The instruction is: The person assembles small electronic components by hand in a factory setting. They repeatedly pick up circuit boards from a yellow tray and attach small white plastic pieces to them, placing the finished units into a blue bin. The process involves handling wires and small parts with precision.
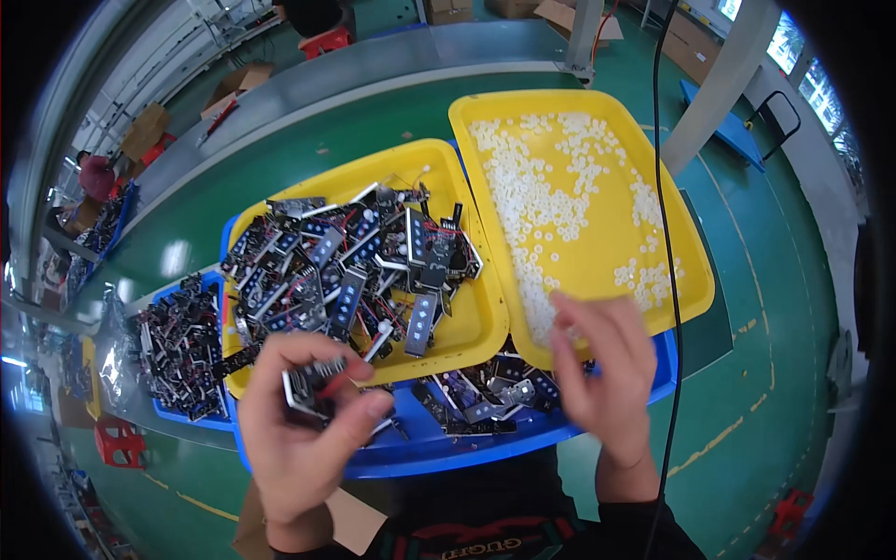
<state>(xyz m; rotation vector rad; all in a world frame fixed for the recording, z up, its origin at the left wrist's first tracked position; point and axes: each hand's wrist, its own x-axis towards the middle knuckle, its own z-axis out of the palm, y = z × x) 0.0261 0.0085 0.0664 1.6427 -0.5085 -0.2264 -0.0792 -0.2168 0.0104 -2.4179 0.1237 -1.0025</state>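
My left hand (297, 446) is closed around a small black electronic module (306, 386) with a pale edge, in front of a yellow tray (478, 327). That tray holds a heap of black modules (345, 297) with loose red and black wires. Over the near left corner of a second yellow tray (588, 266), my right hand (611, 378) has its thumb and fingers curled toward each other. Motion blurs these fingers, and whatever they pinch is too small to make out. Tiny white ring-like pieces (532, 205) lie scattered in this second tray.
Beneath the yellow trays is a large blue bin (443, 457) with more modules. Another blue bin (157, 403) full of black parts stands at the left. A black cable (674, 373) hangs across the right tray. A grey bench (373, 61) runs behind; an open cardboard box (359, 518) is below.
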